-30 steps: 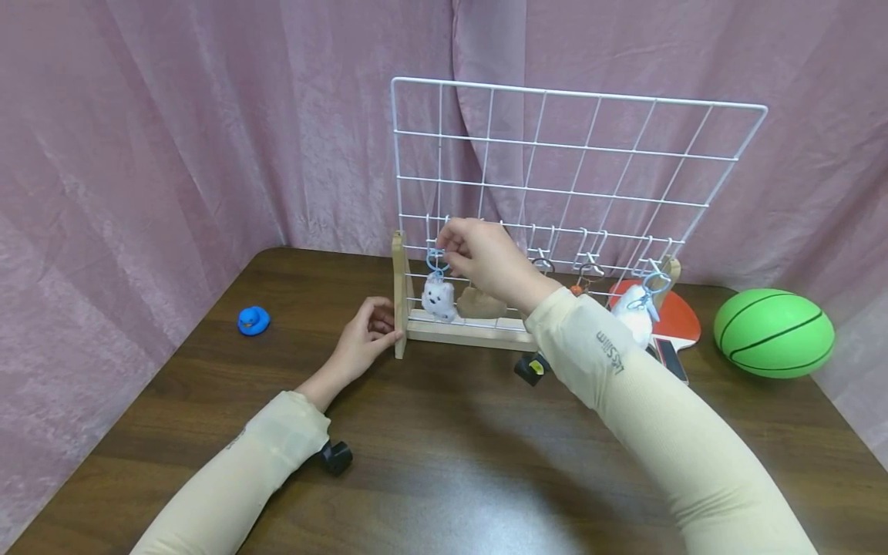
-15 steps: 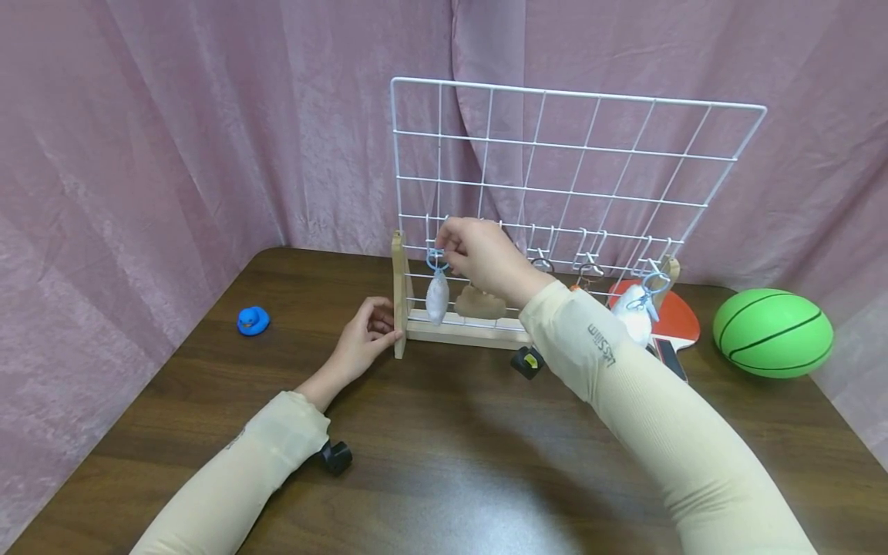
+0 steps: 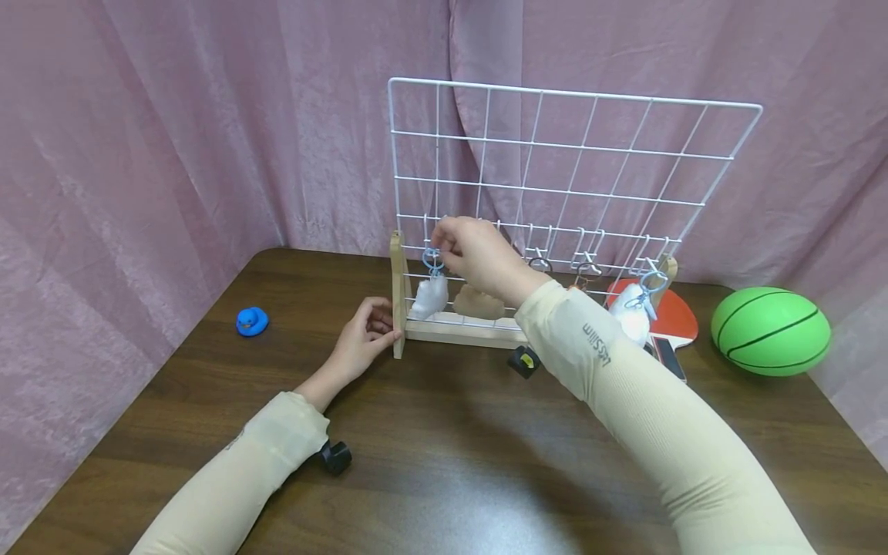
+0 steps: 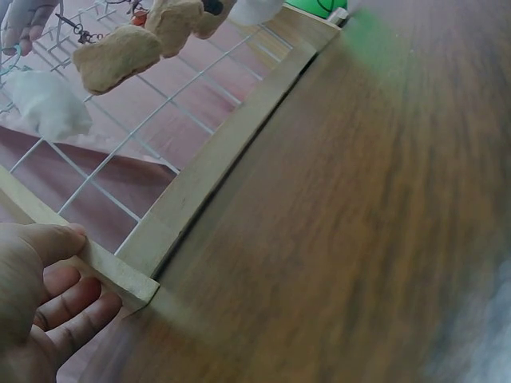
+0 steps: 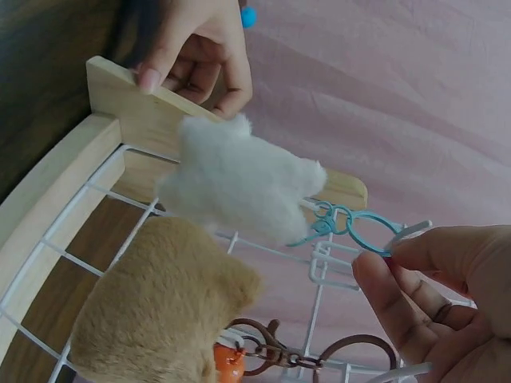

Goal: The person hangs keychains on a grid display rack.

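My right hand (image 3: 479,250) pinches the light-blue ring (image 5: 375,215) of a white plush keychain (image 3: 430,297) between thumb and index finger. The ring is at a white hook (image 5: 413,230) near the left end of a wire grid rack (image 3: 541,92); whether it is fully on the hook cannot be told. The plush dangles below with its face turned away. My left hand (image 3: 365,331) grips the wooden end post (image 3: 398,297) low down, thumb on the near side. Beside the white plush hangs a tan plush keychain (image 5: 160,303), partly hidden by my right hand in the head view.
Farther right on the rack hangs another white plush (image 3: 630,312) with a blue ring. A red paddle (image 3: 676,316), a phone-like slab (image 3: 669,360) and a green ball (image 3: 770,331) lie at the right. A blue rubber duck (image 3: 252,321) sits at the left.
The white plush has twisted around under its ring, from face forward, to side-on, to its back. Both hands have stayed almost in place.
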The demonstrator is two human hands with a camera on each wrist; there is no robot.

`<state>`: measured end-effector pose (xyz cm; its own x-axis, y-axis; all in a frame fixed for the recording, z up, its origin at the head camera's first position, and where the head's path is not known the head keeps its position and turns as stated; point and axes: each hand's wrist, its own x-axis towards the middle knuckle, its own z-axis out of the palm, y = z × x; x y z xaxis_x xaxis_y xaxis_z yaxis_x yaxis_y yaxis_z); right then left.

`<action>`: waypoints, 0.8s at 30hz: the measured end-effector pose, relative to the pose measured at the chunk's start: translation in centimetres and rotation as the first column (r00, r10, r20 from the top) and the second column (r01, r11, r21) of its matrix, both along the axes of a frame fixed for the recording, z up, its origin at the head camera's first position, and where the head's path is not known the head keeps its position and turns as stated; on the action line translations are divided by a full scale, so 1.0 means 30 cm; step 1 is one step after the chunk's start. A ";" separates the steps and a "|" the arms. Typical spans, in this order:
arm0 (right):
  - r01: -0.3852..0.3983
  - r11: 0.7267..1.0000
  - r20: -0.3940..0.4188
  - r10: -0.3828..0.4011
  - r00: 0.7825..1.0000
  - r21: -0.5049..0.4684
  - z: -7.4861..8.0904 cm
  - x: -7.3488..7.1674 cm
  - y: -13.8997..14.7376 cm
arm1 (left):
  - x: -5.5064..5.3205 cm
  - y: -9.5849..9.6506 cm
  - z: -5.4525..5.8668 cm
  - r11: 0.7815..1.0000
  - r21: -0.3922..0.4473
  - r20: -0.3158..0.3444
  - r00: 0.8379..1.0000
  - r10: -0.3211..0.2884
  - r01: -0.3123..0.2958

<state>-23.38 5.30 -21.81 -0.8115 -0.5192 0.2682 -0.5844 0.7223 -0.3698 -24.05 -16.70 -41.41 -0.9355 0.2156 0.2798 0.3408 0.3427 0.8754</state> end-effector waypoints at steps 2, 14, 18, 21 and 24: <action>0.005 1.000 -0.008 -0.005 1.000 0.001 0.005 0.003 0.005 | 0.001 0.003 0.001 1.000 -0.003 0.004 1.000 -0.001 0.001; -0.033 0.998 -0.053 0.029 0.998 -0.059 0.035 0.053 0.045 | 0.010 0.010 0.007 1.000 0.007 -0.030 0.999 0.010 -0.009; -0.061 0.994 -0.088 0.053 0.995 -0.090 0.032 0.075 0.074 | 0.015 0.013 0.022 1.000 0.000 -0.069 0.997 0.030 -0.030; -0.079 0.993 -0.124 0.068 0.990 -0.084 0.027 0.092 0.101 | 0.020 0.015 0.036 0.998 0.003 -0.087 0.995 0.056 -0.056; -0.100 0.993 -0.163 0.088 0.983 -0.067 0.019 0.110 0.131 | 0.025 0.016 0.051 0.995 -0.001 -0.094 0.991 0.095 -0.096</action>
<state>-20.08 9.23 -21.24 -0.7038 -0.5650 0.4307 -0.7041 0.6354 -0.3171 -23.29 -16.20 -39.89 -0.9218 0.1281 0.3659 0.3863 0.3823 0.8394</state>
